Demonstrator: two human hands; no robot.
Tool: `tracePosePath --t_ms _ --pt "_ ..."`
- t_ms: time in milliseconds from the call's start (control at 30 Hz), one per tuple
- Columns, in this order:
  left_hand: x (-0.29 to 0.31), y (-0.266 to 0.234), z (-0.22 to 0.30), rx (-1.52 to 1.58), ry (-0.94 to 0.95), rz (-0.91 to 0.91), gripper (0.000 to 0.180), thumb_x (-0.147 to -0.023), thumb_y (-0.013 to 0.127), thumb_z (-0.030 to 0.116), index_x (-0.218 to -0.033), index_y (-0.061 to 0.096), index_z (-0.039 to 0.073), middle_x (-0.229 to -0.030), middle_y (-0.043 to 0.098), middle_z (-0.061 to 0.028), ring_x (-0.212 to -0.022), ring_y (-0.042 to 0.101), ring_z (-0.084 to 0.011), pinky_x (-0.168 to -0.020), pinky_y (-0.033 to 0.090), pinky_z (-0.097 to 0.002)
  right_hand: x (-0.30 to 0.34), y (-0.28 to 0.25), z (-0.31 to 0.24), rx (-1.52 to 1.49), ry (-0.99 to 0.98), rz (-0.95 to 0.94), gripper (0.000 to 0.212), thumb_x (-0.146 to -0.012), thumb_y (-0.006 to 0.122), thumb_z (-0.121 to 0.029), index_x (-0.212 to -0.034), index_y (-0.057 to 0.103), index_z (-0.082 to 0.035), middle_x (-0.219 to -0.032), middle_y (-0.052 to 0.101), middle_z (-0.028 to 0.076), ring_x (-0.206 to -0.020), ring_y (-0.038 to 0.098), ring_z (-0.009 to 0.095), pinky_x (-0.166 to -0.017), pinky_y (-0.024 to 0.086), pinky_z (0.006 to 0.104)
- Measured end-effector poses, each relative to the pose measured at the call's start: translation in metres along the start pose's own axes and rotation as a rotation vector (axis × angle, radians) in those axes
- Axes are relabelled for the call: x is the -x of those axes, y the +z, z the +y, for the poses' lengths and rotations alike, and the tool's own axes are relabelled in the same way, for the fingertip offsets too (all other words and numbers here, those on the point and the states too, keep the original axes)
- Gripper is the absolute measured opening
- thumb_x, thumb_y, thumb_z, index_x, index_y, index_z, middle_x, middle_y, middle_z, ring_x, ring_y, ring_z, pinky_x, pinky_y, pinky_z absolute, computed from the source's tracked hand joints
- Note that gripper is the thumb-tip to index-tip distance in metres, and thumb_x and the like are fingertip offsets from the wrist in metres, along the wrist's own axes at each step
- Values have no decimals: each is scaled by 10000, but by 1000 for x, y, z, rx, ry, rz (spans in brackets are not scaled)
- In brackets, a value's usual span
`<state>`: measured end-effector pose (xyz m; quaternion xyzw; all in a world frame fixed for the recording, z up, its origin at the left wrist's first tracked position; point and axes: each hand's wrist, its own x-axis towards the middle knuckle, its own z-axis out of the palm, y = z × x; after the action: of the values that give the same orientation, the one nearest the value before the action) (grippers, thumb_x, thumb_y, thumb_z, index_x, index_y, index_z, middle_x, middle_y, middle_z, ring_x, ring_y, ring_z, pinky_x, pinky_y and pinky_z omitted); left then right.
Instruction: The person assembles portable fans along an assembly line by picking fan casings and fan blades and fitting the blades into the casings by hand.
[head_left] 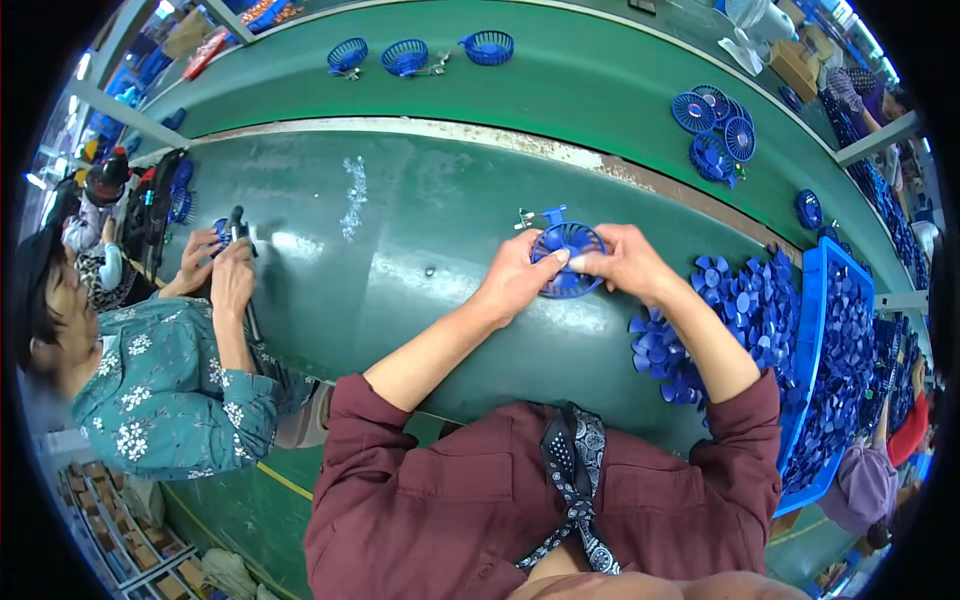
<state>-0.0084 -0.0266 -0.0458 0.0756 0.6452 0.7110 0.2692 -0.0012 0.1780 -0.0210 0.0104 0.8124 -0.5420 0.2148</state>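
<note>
Held a round blue fan cage (570, 238) over the middle of a green table (330, 270). Closed the left grip (512, 270) around the cage's left side and the right grip (632, 262) around its right side. Set both thumbs (582, 262) close together over the solid blue middle, inside the slatted rim. Could not tell whether touching the table with the cage or holding it just above. Showed, at the cage's upper-left edge, a short blue stem (553, 214) and a small metal piece (525, 218) just above the left grip. Had a loose pile of blue fan blades (742, 300) on the table at the right, partly behind the right forearm (690, 310), and just past it a blue bin (815, 340) full of similar blades. Faced a green belt (590, 80) along the table's far side, with three blue cages (405, 58) spaced out toward the left and a cluster of cages (712, 152) toward the right. Wore a maroon shirt (450, 530) with bared forearms, and a patterned dark scarf (580, 508). Worked beside a co-worker (180, 390) in a green floral top, at the left end of the table with a dark tool (237, 222).
</note>
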Motion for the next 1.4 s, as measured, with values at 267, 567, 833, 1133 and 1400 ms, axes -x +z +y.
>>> tracePosePath --t_ms 267,567,833,1133,1400 --pt "-96 -86 75 -821 289 370 502 -814 676 172 -1246 510 -20 -1149 583 -222 -1014 598 -340 -918 474 -403 35 -56 8 -441 66 353 353 -915 630 -222 -1154 590 34 -1013 669 98 -754 644 130 -602 526 236" --pt "-226 -220 82 -1879 380 600 424 -844 538 91 -1265 496 110 -1043 637 -160 -1025 583 -352 -905 445 -529 147 3 40 413 -209 647 266 -783 670 40 -1043 614 25 -896 623 149 -720 626 254 -603 512 317" --pt "-292 -151 68 -1845 373 432 339 -971 364 218 -1234 577 229 -999 630 -203 -910 649 -393 -725 542 -499 136 -6 40 569 -233 655 234 -791 691 -41 -1012 624 -2 -928 631 160 -839 622 352 -707 517 387" --pt "-148 -68 78 -1691 672 272 221 -834 509 54 -1010 616 134 -866 579 -178 -827 609 -359 -691 499 -461 157 -21 47 737 -156 652 291 -772 691 -73 -1047 609 -22 -976 610 143 -889 597 336 -727 518 397" --pt "3 -54 71 -1487 308 -281 365 -826 609 164 -1189 572 164 -937 617 -163 -839 637 -359 -699 513 -463 133 13 29 884 -267 328 494 -650 747 -64 -1119 595 -21 -1185 526 197 -1039 520 353 -867 474 415"
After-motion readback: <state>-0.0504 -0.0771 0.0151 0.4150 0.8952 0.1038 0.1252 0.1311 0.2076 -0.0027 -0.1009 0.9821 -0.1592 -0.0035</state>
